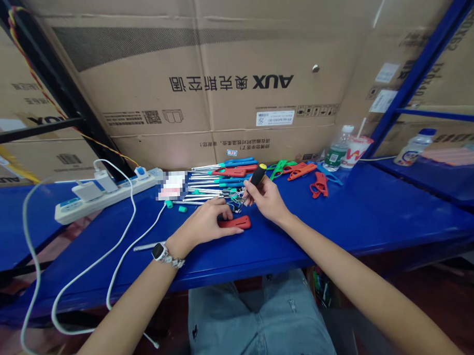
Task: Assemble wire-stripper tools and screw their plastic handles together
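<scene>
My right hand (269, 198) is closed around a screwdriver (257, 175) with a black handle and a yellow-green end, tilted, its tip hard to make out among small parts. My left hand (210, 220) rests on the table with fingers and thumb curled round a red lighter handle (240, 223). Left of my watch a thin metal tube (144, 247) lies on the table; whether it joins the red handle is hidden under my arm. Behind both hands lie several long-barrelled lighters (237, 181) with blue and red handles, and small wires and metal parts (235, 204).
Green, orange and red plastic handle pieces (299, 171) lie right of the lighters. A water bottle (339, 150) and paper cup (356, 151) stand at the back right. A power strip (109, 195) with white cables occupies the left. Small green caps (182, 209) lie nearby.
</scene>
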A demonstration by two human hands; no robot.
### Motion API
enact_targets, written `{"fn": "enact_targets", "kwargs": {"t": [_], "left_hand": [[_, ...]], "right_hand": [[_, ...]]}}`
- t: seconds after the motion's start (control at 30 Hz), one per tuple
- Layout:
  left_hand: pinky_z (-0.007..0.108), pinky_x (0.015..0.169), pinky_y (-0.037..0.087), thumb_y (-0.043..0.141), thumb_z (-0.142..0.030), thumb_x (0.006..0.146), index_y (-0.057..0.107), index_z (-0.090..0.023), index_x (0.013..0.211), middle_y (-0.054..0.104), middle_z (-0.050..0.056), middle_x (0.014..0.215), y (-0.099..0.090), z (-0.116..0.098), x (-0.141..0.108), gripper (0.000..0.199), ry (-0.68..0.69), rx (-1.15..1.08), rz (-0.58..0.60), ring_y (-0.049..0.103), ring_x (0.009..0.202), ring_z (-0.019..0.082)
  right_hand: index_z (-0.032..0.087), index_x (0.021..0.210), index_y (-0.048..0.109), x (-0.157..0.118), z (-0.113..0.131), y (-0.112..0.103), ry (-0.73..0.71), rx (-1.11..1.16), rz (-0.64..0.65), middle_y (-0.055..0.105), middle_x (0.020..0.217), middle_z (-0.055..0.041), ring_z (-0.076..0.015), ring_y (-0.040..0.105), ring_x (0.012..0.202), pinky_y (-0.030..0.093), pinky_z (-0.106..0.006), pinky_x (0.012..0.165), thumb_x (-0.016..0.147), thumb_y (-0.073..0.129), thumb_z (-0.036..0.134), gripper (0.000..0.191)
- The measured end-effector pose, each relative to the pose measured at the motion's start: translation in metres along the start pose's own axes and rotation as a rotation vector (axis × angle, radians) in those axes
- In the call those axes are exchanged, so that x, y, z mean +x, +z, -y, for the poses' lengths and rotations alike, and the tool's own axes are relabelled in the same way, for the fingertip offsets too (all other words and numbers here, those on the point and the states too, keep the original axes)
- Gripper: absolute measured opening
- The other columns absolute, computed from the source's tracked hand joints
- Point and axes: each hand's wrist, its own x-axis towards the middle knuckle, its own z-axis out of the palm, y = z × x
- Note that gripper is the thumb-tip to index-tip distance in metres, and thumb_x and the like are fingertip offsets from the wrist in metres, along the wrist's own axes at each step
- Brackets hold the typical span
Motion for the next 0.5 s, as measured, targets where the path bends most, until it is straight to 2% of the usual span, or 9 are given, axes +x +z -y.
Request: {"fn": "enact_targets", "kwargs": {"t": [0.2,0.33,0.5], "left_hand": [[0.039,0.082,0.050,0.072,-0.049,0.090,0.071,-0.020,0.097,0.068,0.007,0.095,0.005,-0.003,0.006,0.030,-0.015,0.010,-0.131,0.062,0.093,0.025],[0.037,0.078,0.050,0.068,-0.037,0.093,0.071,-0.020,0.089,0.068,0.005,0.088,0.009,-0.001,0.010,0.018,-0.017,0.000,-0.161,0.062,0.086,0.022],[0.035,0.075,0.049,0.066,-0.028,0.094,0.072,-0.020,0.085,0.068,0.004,0.079,0.008,0.002,0.011,0.014,-0.016,-0.026,-0.148,0.062,0.081,0.021]], "right_hand": [[0.024,0.088,0.052,0.004,0.007,0.004,-0.004,0.091,-0.079,0.066,0.066,0.0041,-0.0126,0.062,0.049,0.052,-0.027,0.050,0.085,0.069,0.064,0.044],[0.024,0.089,0.051,0.003,0.009,0.006,0.002,0.103,-0.074,0.066,0.067,0.0042,-0.0129,0.062,0.049,0.053,-0.027,0.050,0.085,0.068,0.065,0.045],[0.024,0.087,0.051,0.002,0.014,0.007,-0.013,0.101,-0.079,0.066,0.066,0.0038,-0.0131,0.062,0.049,0.053,-0.028,0.050,0.087,0.067,0.064,0.043]]}}
